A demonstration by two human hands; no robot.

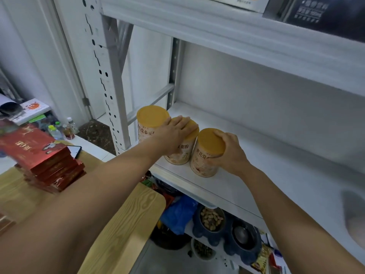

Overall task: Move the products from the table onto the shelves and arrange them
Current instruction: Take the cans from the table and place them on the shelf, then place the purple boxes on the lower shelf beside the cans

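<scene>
Three cream cans with yellow lids stand at the left end of the white shelf (256, 175). My left hand (173, 133) lies over the lid of the middle can (181, 155), fingers stretched across its top. The back can (150, 119) stands just left of it, untouched. My right hand (231, 153) grips the front can (205, 155) by its lid and side, fingers curled round it. A stack of red boxes (45, 161) remains on the wooden table (122, 224) at the left.
An upper shelf holds a white box (245, 2) and a dark box (320, 14). Below the shelf lie a blue bag (179, 214), bowls of nuts (211, 218) and snack packets. Bottles (59, 129) and a phone (76, 151) sit behind the red boxes.
</scene>
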